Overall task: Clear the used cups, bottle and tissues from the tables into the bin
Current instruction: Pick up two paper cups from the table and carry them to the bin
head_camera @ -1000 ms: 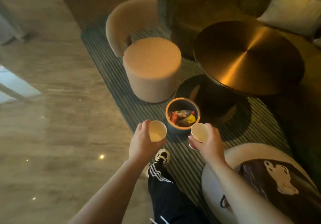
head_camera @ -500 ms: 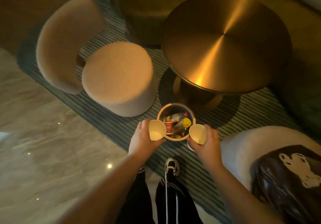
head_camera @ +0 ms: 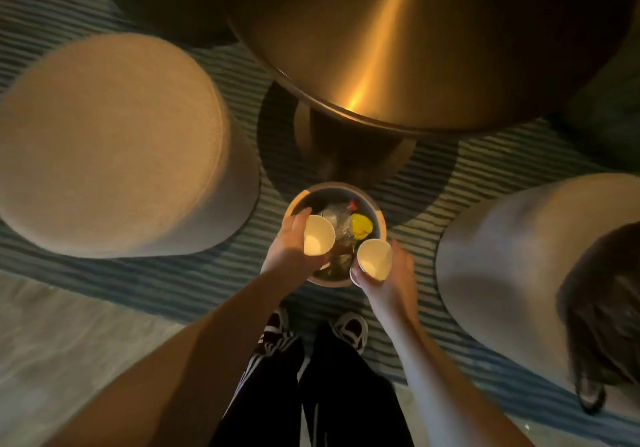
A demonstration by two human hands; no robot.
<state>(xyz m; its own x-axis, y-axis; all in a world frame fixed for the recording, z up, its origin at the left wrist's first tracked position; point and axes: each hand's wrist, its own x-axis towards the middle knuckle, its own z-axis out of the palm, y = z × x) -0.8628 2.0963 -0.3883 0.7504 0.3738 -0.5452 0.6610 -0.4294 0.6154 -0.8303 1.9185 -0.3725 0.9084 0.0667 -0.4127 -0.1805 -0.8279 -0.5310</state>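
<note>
A small round bin (head_camera: 380, 220) with an orange rim stands on the striped rug in front of my feet. Inside it lie a clear plastic bottle with a red cap (head_camera: 337, 216) and a yellow wrapper (head_camera: 362, 226). My left hand (head_camera: 289, 247) holds a white paper cup (head_camera: 319, 239) over the left part of the bin's opening. My right hand (head_camera: 393, 278) holds a second white paper cup (head_camera: 375, 258) over the bin's near right rim. Both cups face up at me and look empty.
A round brass table (head_camera: 433, 30) on a thick pedestal stands just behind the bin. A beige round stool (head_camera: 114, 141) is at the left and another seat (head_camera: 512, 256) with a dark bag on it at the right. My shoes (head_camera: 349, 332) are at the rug's edge.
I have stepped closer and leaned over the bin. Both hands have moved forward, so the cups now hang above the bin's opening instead of at its near rim.
</note>
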